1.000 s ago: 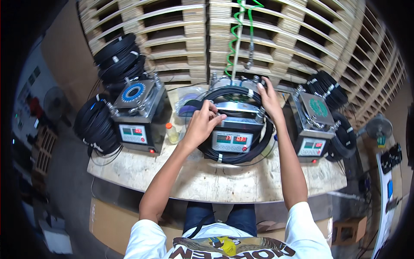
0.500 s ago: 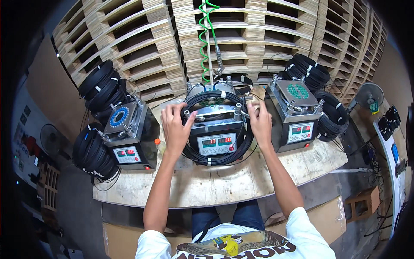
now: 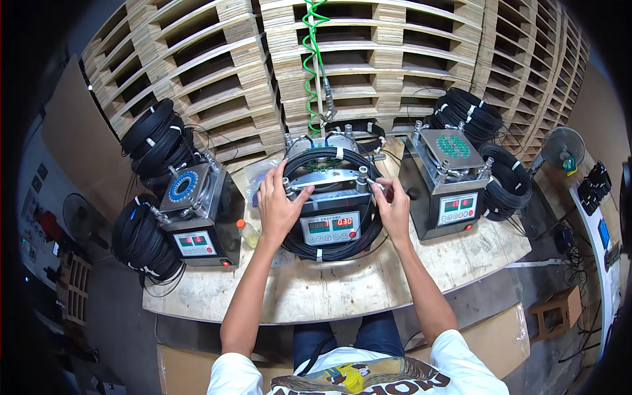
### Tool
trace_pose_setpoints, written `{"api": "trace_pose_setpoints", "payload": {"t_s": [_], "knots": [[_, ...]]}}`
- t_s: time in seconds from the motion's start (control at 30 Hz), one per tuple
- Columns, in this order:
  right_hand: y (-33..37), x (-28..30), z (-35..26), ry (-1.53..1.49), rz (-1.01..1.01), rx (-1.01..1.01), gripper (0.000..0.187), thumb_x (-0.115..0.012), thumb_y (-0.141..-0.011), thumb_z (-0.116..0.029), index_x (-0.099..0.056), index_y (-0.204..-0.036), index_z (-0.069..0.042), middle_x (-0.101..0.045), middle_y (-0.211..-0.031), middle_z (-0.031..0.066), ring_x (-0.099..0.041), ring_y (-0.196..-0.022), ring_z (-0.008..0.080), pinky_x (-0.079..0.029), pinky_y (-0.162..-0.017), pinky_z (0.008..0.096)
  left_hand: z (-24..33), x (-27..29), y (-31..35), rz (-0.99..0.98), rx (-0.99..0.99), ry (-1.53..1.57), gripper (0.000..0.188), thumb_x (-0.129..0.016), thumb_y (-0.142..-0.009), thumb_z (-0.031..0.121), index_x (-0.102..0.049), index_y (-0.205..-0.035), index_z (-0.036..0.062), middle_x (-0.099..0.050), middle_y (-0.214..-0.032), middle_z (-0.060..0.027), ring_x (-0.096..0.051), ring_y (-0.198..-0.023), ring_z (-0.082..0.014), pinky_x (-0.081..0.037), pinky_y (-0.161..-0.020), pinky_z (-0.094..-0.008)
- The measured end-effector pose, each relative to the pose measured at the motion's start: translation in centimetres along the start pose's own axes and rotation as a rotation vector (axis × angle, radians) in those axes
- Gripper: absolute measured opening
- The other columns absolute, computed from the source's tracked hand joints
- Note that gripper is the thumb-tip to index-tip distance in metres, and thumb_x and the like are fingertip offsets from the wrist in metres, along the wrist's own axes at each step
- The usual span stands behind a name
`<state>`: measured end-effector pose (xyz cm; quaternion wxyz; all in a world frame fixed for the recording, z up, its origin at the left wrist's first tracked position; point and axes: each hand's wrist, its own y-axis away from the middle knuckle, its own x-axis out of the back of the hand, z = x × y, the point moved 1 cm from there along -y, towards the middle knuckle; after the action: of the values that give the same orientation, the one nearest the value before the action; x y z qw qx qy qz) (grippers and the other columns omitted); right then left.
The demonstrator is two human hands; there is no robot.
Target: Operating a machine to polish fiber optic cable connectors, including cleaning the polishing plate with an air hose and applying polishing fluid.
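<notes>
A coil of black cable (image 3: 361, 245), banded with white ties, leans upright around the front of the middle test machine (image 3: 309, 232). My left hand (image 3: 276, 205) is on the coil's left side, fingers curled over it and thumb reaching inward beside the machine's left metal post (image 3: 288, 191). At the right side, my right hand (image 3: 394, 209) has thumb and fingers pinched together beside the right metal post (image 3: 363, 179) and the coil. What lies between those fingertips is too small to tell. The machine's panel shows lit red digits.
Similar machines stand left (image 3: 196, 242) and right (image 3: 457, 209) on the wooden table (image 3: 316, 289). Black cable coils (image 3: 148, 237) are stacked beside them. An orange-capped bottle (image 3: 249, 233) stands left of my left arm. A green spiral hose (image 3: 309, 72) hangs before stacked pallets (image 3: 408, 59).
Both hands have moved in closer to the machine's posts. My right fingers have gone from spread to pinched. The panel digits have changed, and the whole view has shifted slightly.
</notes>
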<state>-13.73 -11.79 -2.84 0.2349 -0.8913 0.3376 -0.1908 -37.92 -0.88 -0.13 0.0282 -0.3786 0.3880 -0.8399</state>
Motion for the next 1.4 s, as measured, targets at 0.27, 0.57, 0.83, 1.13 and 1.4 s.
{"api": "trace_pose_setpoints", "payload": {"t_s": [0.27, 0.57, 0.83, 1.13, 1.4], "knots": [[2.5, -2.9, -2.9, 0.046, -0.056, 0.107, 0.021, -0.073, -0.093, -0.009, -0.058, -0.101, 0.003, -0.062, -0.074, 0.0126, -0.056, -0.061, 0.0175, -0.047, -0.057, 0.0325, 0.1, -0.4, 0.7, 0.032, 0.017, -0.025, 0.082, -0.071, -0.085, 0.059, -0.049, -0.144, 0.0067, -0.056, -0.136, -0.0189, -0.052, -0.123, -0.0376, -0.041, -0.101, -0.0468], [-1.9, -5.2, -5.0, 0.554, -0.231, 0.294, 0.03, -0.069, -0.095, -0.028, -0.051, -0.093, -0.003, -0.066, -0.074, 0.0192, -0.067, -0.07, 0.04, -0.049, -0.057, 0.0487, 0.0, -0.6, 0.3, 0.086, -0.032, -0.138, 0.084, -0.068, -0.086, 0.063, -0.049, -0.144, 0.0043, -0.052, -0.138, -0.0214, -0.048, -0.127, -0.0385, -0.035, -0.106, -0.0496], [-9.7, -5.8, -7.6, 0.334, -0.393, 0.45, 0.025, -0.072, -0.092, -0.027, -0.064, -0.088, -0.004, -0.061, -0.06, 0.0136, -0.062, -0.057, 0.0355, -0.048, -0.057, 0.0456, -0.8, -0.4, 0.9, 0.085, -0.03, -0.145, 0.084, -0.066, -0.087, 0.063, -0.048, -0.144, 0.0037, -0.052, -0.136, -0.0211, -0.048, -0.127, -0.038, -0.035, -0.105, -0.0496], [-21.9, -15.0, -2.9, 0.951, -1.375, 0.176, 0.027, -0.077, -0.085, -0.01, -0.067, -0.106, 0.002, -0.074, -0.086, 0.0155, -0.074, -0.071, 0.0252, -0.057, -0.059, 0.0392, -0.2, -0.7, 1.0, 0.089, -0.062, -0.12, 0.082, -0.067, -0.088, 0.061, -0.048, -0.143, 0.0038, -0.053, -0.133, -0.0198, -0.049, -0.122, -0.0375, -0.037, -0.103, -0.0488], [-22.7, -13.7, -1.8, 0.764, -1.284, 0.279, 0.012, -0.071, -0.085, -0.003, -0.06, -0.089, 0.002, -0.069, -0.081, 0.0173, -0.073, -0.076, 0.028, -0.055, -0.061, 0.0394, -0.4, 1.2, -0.5, 0.056, -0.089, -0.046, 0.073, -0.065, -0.091, 0.056, -0.052, -0.139, 0.0021, -0.055, -0.13, -0.0197, -0.051, -0.12, -0.0372, -0.037, -0.102, -0.0484]]}}
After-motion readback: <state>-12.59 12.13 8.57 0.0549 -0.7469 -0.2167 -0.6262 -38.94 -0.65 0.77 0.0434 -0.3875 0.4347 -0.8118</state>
